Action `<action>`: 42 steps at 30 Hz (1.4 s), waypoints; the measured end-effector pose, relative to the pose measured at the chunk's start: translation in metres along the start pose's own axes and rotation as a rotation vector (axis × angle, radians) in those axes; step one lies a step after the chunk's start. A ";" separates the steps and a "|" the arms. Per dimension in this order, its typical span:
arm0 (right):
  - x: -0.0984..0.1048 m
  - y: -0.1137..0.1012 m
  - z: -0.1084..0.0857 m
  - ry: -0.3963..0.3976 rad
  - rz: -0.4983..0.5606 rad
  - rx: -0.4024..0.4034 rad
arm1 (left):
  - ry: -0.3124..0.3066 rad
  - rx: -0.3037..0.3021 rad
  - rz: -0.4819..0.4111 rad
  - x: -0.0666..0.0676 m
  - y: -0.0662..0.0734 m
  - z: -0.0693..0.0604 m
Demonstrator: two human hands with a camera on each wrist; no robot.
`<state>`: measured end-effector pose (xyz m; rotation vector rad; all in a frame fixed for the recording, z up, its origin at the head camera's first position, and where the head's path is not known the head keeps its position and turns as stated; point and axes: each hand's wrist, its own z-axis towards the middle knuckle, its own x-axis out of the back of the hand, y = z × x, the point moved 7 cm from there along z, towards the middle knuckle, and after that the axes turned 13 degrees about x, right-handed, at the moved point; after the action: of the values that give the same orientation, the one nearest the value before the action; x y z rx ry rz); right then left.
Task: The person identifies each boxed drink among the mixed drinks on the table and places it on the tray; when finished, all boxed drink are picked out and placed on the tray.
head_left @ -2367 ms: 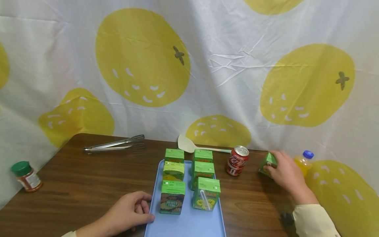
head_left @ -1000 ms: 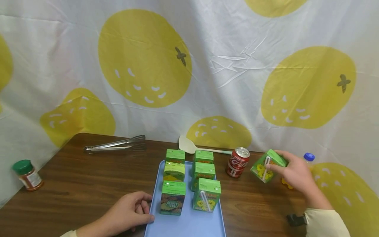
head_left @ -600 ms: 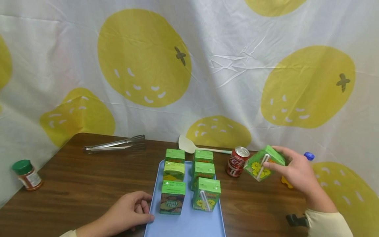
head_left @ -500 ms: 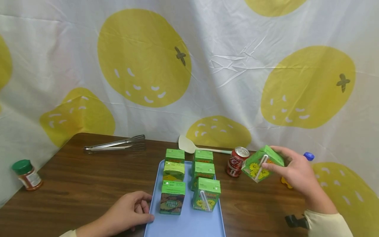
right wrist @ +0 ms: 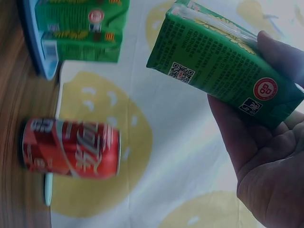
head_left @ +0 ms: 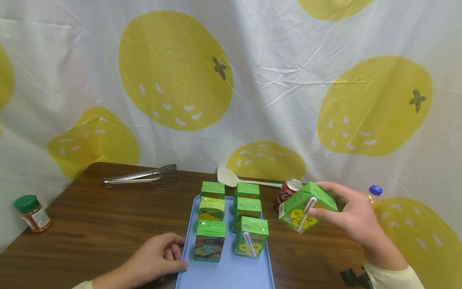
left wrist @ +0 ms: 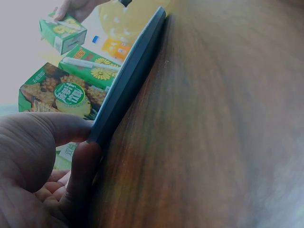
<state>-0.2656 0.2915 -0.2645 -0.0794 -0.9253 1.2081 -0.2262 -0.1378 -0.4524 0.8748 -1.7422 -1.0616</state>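
Note:
My right hand grips a green drink carton with a daisy print and a straw on its side. The carton is tilted, raised in front of the soda can and partly hiding it. In the right wrist view my thumb and fingers hold the carton from opposite sides. My left hand pinches the left rim of the blue tray, its thumb and finger meeting at the edge. Several cartons stand upright on the tray in two columns, the front ones being a pineapple carton and a daisy carton.
A white spatula lies behind the tray, and metal tongs lie at the back left. At far left stands a green-capped spice jar. An orange drink bottle with a blue cap is partly hidden behind my right hand.
My right hand took hold of the carton near the bottle, lifted it and carried it left past the front of the can. My left hand has stayed at the tray's rim.

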 end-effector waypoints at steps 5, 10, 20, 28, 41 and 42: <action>-0.014 -0.016 -0.001 -0.020 0.022 0.074 | 0.001 0.007 -0.002 0.000 -0.001 0.000; -0.026 -0.028 -0.003 -0.043 -0.002 0.138 | 0.003 0.004 0.005 -0.001 0.000 0.000; -0.056 -0.045 -0.008 -0.142 0.112 0.205 | 0.006 0.007 0.005 0.001 -0.001 -0.001; -0.084 -0.053 -0.013 -0.242 0.201 0.246 | 0.009 0.007 0.005 0.001 -0.002 0.000; -0.126 -0.053 -0.030 -0.422 0.211 0.193 | 0.002 0.001 -0.006 0.000 -0.003 0.001; -0.129 -0.053 -0.031 -0.432 0.216 0.185 | 0.005 0.002 -0.004 0.000 -0.003 0.001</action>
<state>-0.2116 0.1769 -0.3308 0.2442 -1.1951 1.5409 -0.2269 -0.1388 -0.4551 0.8820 -1.7379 -1.0598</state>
